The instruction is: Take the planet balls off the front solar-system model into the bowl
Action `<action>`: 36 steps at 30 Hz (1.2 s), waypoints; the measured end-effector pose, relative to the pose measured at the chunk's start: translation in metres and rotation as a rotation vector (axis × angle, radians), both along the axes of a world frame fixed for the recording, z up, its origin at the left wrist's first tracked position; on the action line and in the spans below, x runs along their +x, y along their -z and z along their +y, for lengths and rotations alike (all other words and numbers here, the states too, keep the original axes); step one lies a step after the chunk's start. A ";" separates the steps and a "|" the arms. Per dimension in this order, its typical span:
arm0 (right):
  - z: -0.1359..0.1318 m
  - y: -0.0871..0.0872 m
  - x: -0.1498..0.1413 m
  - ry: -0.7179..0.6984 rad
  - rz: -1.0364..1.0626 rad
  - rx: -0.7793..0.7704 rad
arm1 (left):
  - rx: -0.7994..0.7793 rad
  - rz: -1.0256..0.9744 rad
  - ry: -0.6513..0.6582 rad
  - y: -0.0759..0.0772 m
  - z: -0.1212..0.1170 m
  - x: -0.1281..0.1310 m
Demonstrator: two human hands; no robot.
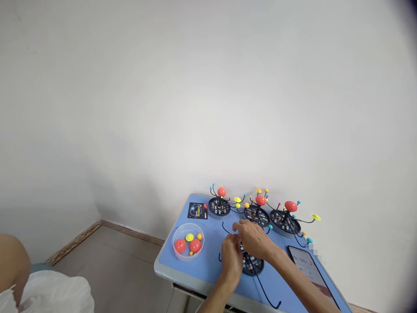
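Both my hands meet over a black round base (252, 263) lying on the blue table (208, 261). My left hand (230, 258) is curled, its fingertips pinching a thin black wire arm (225, 229) that curves away from it. My right hand (256, 240) reaches in from the right, fingers bent and pinched at the same spot, near a small teal ball. Another black wire (265, 293) trails from the base toward the table's near edge.
Three assembled planet models (222, 201) (259, 208) (288, 216) with red balls stand along the far edge. A clear bowl (188, 241) holds red and yellow parts. A black card (197, 210) lies far left, a phone (308, 265) at right. Someone's knee (11, 258) shows lower left.
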State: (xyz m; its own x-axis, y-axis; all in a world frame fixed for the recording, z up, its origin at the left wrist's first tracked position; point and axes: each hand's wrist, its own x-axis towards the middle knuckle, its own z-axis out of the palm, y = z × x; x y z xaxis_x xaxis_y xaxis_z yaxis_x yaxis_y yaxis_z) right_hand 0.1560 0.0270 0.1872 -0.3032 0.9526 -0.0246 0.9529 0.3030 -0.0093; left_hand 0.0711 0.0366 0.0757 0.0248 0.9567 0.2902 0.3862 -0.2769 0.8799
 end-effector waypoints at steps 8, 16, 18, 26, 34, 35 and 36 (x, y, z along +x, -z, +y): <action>-0.002 -0.003 -0.005 0.041 -0.104 -0.009 | -0.027 0.029 0.014 -0.004 -0.003 -0.001; -0.001 -0.003 0.000 0.034 0.006 0.050 | -0.064 0.091 -0.009 -0.007 -0.003 -0.002; 0.001 -0.005 -0.001 0.032 0.047 0.049 | -0.075 0.096 -0.005 -0.010 -0.004 -0.003; 0.002 -0.023 -0.030 -0.030 0.090 0.066 | -0.101 0.051 0.019 -0.020 -0.014 -0.007; 0.021 -0.022 -0.086 -0.175 0.026 0.041 | -0.020 0.061 0.047 -0.021 -0.046 -0.024; 0.025 -0.019 -0.095 -0.190 0.011 0.029 | 0.004 0.041 0.062 -0.019 -0.052 -0.026; 0.029 -0.016 -0.103 -0.200 -0.002 0.015 | 0.028 0.021 0.080 -0.017 -0.057 -0.028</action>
State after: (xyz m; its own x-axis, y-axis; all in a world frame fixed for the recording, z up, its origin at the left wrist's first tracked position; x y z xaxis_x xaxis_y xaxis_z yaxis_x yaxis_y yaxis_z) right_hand 0.0532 0.0557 0.2031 -0.4860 0.8739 -0.0118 0.8739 0.4860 -0.0012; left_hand 0.0427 -0.0201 0.0930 0.1073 0.9430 0.3150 0.3806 -0.3317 0.8632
